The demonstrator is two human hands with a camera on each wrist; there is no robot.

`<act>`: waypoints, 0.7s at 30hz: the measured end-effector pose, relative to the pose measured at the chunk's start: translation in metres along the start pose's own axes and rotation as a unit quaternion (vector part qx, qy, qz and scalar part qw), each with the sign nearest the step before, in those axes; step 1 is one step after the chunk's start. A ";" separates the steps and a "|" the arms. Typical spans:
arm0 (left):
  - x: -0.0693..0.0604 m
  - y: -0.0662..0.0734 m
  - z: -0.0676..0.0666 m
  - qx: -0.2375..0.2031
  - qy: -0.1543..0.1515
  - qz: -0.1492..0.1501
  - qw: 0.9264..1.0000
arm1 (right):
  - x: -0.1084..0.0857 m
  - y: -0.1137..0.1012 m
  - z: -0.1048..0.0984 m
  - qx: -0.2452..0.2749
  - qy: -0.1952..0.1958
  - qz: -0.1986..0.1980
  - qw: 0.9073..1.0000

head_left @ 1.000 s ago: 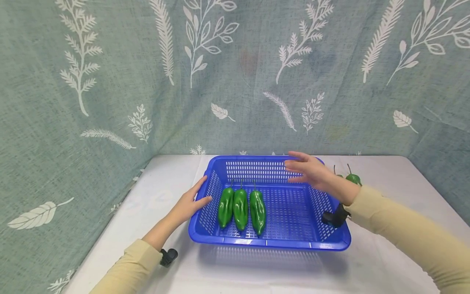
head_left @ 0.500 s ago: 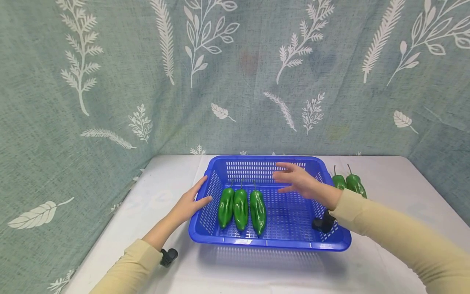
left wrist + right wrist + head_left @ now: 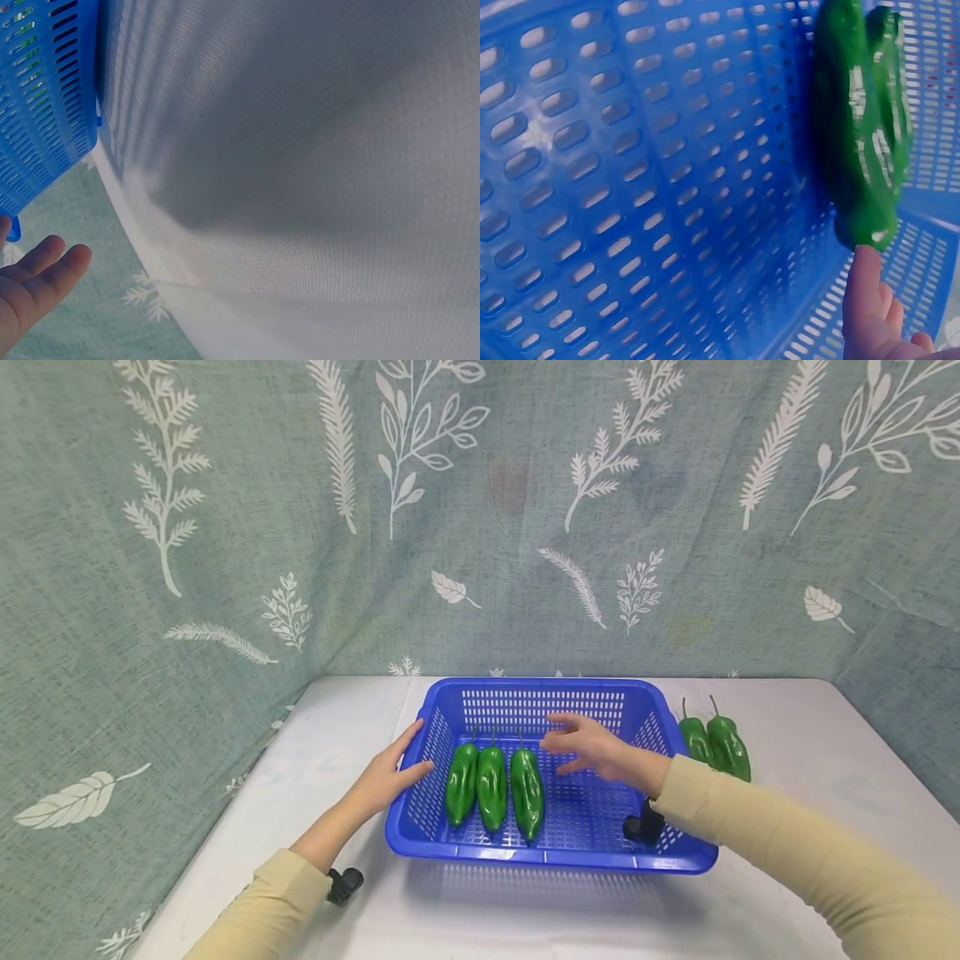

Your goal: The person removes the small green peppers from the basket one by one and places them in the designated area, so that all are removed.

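Note:
A blue plastic basket (image 3: 570, 857) holds three green peppers lying side by side in its left half: a left pepper (image 3: 461, 783), a middle pepper (image 3: 491, 787) and a right pepper (image 3: 527, 793). My left hand (image 3: 386, 777) rests at the basket's left rim; its fingers look extended in the left wrist view, where the hand (image 3: 34, 289) shows only partly. Over the basket's middle, my right hand (image 3: 588, 746) is spread with nothing in it, just right of the right pepper. In the right wrist view a fingertip overlaps the end of a pepper (image 3: 859, 142); contact is unclear.
Two more green peppers, one (image 3: 696, 740) beside the basket and another (image 3: 727, 747) further right, lie on the white tablecloth (image 3: 795, 752). A green leaf-patterned cloth (image 3: 480, 568) hangs behind and at the sides. Both wrists carry small black cameras.
My right hand has moved left and lower over the basket, toward the right pepper. The two peppers outside on the right are now more exposed. My left hand stays at the rim.

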State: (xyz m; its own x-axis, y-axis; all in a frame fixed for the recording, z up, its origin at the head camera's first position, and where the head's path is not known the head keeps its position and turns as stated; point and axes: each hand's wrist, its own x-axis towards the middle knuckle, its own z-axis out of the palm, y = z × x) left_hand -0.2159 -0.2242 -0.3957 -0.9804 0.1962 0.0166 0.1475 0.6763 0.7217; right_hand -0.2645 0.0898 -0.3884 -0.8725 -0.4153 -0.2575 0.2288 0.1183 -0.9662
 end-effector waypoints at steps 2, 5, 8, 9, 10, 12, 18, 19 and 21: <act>0.000 0.000 0.000 -0.003 0.000 0.000 1.000 | 0.001 0.002 0.002 -0.005 -0.003 0.001 1.000; 0.000 0.000 0.000 -0.006 0.000 -0.002 1.000 | 0.002 0.004 0.005 -0.007 -0.004 0.008 1.000; -0.001 0.000 0.000 -0.006 0.002 -0.003 1.000 | 0.003 0.005 0.010 -0.013 -0.001 0.018 1.000; -0.001 0.000 0.000 -0.006 0.003 -0.003 1.000 | 0.003 0.006 0.011 -0.017 -0.001 0.019 1.000; -0.001 0.000 0.000 -0.006 0.004 -0.004 1.000 | 0.004 0.006 0.013 -0.019 0.001 0.022 1.000; -0.001 0.000 0.000 -0.006 0.004 -0.004 1.000 | 0.005 0.009 0.016 -0.022 -0.001 0.024 0.999; 0.000 0.000 0.000 -0.004 0.000 -0.004 1.000 | 0.009 0.015 0.022 -0.041 -0.003 0.037 0.998; 0.000 0.000 0.000 -0.004 0.001 -0.005 1.000 | 0.010 0.016 0.023 -0.046 -0.003 0.040 0.998; 0.000 0.000 0.000 -0.005 0.001 -0.005 1.000 | 0.010 0.016 0.026 -0.056 -0.001 0.043 0.998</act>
State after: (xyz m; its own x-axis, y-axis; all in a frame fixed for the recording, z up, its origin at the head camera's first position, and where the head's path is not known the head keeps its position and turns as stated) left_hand -0.2157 -0.2244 -0.3956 -0.9821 0.1882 0.0114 0.1370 0.6709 0.7288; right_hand -0.2583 0.0643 -0.4068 -0.8507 -0.4010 -0.3397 0.2534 0.2534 -0.9336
